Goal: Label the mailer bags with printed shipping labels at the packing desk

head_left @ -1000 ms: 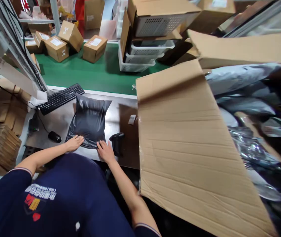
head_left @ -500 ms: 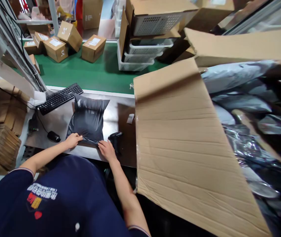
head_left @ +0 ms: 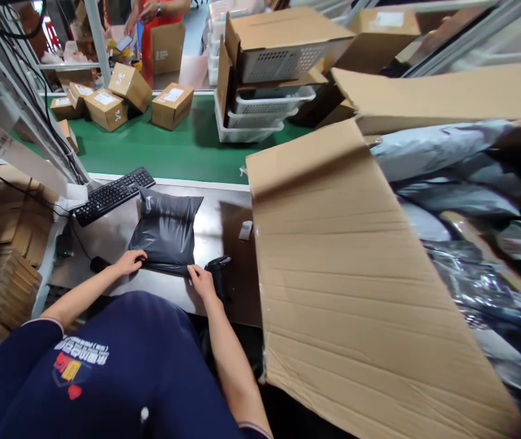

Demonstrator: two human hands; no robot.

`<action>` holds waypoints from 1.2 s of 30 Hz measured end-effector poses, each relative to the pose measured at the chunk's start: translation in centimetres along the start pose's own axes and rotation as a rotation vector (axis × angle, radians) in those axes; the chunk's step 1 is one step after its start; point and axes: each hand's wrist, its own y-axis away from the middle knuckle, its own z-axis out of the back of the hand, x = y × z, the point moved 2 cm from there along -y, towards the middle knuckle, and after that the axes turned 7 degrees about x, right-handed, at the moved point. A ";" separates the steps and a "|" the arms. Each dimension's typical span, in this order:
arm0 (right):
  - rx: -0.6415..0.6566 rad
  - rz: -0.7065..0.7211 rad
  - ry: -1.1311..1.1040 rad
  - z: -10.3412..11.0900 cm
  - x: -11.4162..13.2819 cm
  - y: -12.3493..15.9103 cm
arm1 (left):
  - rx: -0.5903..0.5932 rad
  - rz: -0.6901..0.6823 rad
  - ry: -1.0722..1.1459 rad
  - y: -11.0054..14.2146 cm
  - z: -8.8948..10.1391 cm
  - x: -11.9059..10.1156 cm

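A black plastic mailing bag [head_left: 166, 228] lies flat on the metal worktop [head_left: 164, 285], its near edge folded over. My left hand [head_left: 130, 262] is closed at the bag's near left corner, with the fingertips on the edge. At the near right corner, the fingers of my right hand [head_left: 201, 282] pinch the same edge. Just right of that hand lies a black handheld scanner [head_left: 218, 271]. A black mouse [head_left: 99, 264] sits left of my left hand, partly covered by my forearm.
A keyboard [head_left: 114, 196] lies behind the bag. Beyond runs a green conveyor belt [head_left: 150, 155] with several small cartons [head_left: 172, 105] and stacked white baskets [head_left: 249, 132]. A large open cardboard box [head_left: 324, 262] holding plastic-wrapped parcels [head_left: 443, 149] blocks the right. A person [head_left: 164, 9] stands across the belt.
The view has tilted slightly upward, so the scene sits lower. My hands stay at the bag's near edge, the left now nearer its corner. The bag's near edge lies flatter.
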 end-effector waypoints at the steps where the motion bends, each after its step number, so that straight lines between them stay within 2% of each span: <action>1: -0.019 -0.019 -0.020 -0.1 -0.1 0.0 | -0.051 0.030 0.014 0.8 0.1 0.2; 7: -0.134 -0.107 -0.140 -0.9 -0.7 0.0 | -0.235 0.168 0.217 3.9 0.6 1.7; 11: -0.195 -0.144 -0.209 -0.9 -0.9 -0.3 | -0.334 0.258 0.382 3.7 0.7 2.3; 14: -0.242 -0.165 -0.229 -1.1 -0.9 -0.7 | -0.451 0.333 0.430 3.0 0.3 2.2; 18: -0.293 -0.204 -0.194 -1.7 -0.6 -1.2 | -0.593 0.452 0.364 1.8 -0.3 1.6; 23: -0.324 -0.259 -0.063 -1.8 -0.1 -0.7 | -0.660 0.573 0.223 1.4 -0.2 1.4; 25: -0.382 -0.272 -0.012 -1.7 0.2 0.1 | -0.686 0.603 0.167 1.7 0.2 1.1; 26: -0.427 -0.248 0.040 -1.8 0.6 0.4 | -0.709 0.611 0.143 1.8 0.4 0.9; 28: -0.481 -0.109 0.197 -2.8 1.9 0.7 | -0.741 0.560 0.066 1.7 0.2 -0.2; 29: -0.470 -0.016 0.287 -3.7 2.7 0.6 | -0.721 0.491 0.001 1.3 -0.2 -0.9; 31: -0.377 0.115 0.440 -5.9 4.0 -0.2 | -0.591 0.329 -0.146 0.0 -1.8 -2.3; 32: -0.315 0.132 0.490 -6.9 4.4 -0.8 | -0.500 0.271 -0.208 -0.8 -2.8 -2.7; 34: -0.221 0.106 0.528 -8.3 4.3 -2.0 | -0.363 0.238 -0.255 -2.2 -4.9 -2.7; 36: -0.204 0.062 0.489 -8.4 3.4 -3.0 | -0.338 0.252 -0.210 -3.1 -6.2 -1.7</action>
